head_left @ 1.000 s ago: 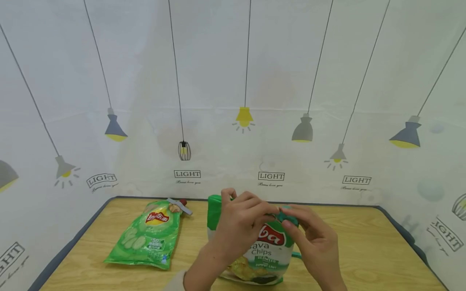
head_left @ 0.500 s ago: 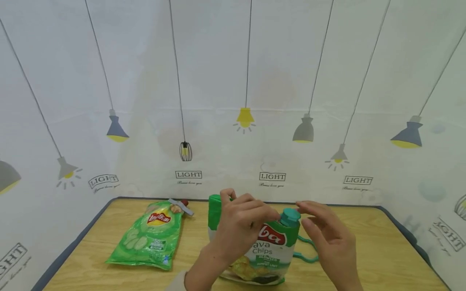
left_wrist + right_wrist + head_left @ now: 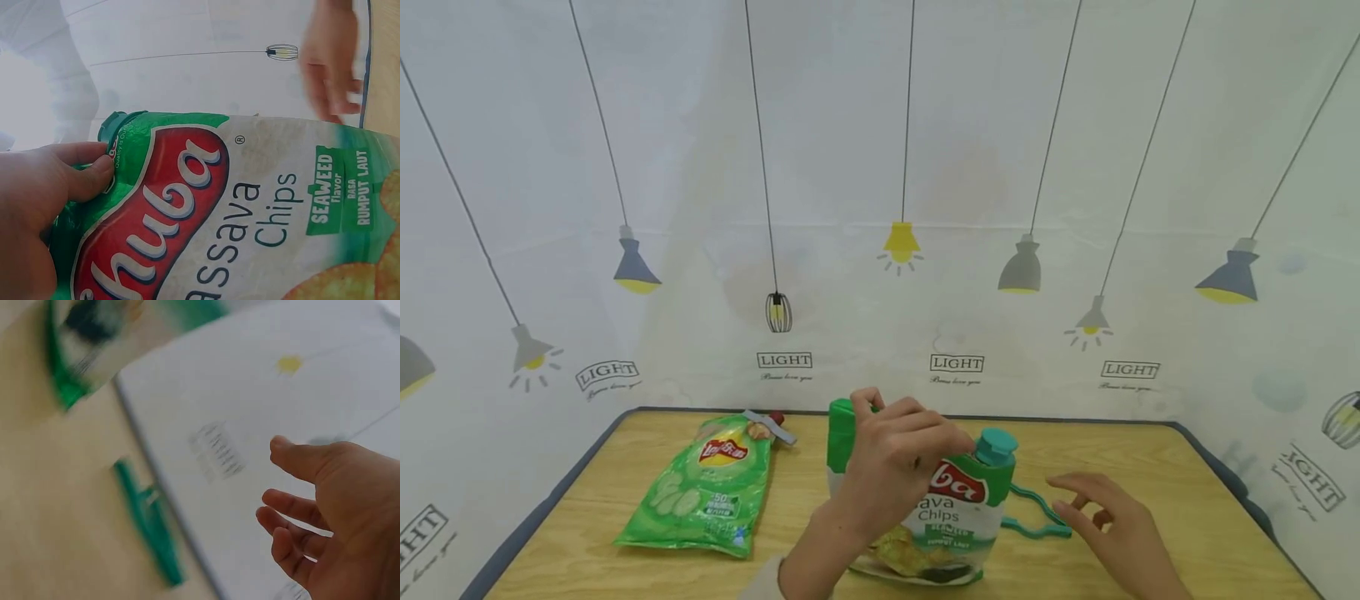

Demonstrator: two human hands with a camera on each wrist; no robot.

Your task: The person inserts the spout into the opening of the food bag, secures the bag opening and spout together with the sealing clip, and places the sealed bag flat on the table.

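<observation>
An upright bag of cassava chips (image 3: 951, 521), green and white with a red label, stands in the middle of the head view. My left hand (image 3: 898, 458) grips its folded top edge; in the left wrist view the thumb presses near the top corner. A teal cap-like piece (image 3: 996, 447) sits on the bag's upper right corner. To the right, my right hand (image 3: 1112, 521) is off the bag, fingers loosely bent and holding nothing. Closest to it lies a wavy teal plastic strip (image 3: 1037, 532), partly hidden behind the bag; the right wrist view shows this green strip (image 3: 147, 525) blurred.
A green bag of potato chips (image 3: 700, 492) lies flat on the left of the wooden table (image 3: 1195, 517). A grey clip (image 3: 771, 425) is across its top end, with a small dark red thing beside it. White sheets printed with lamps enclose the table.
My right hand has let go of the teal piece at the bag's corner and moved right and down, beside the wavy strip. The left hand keeps its grip on the bag.
</observation>
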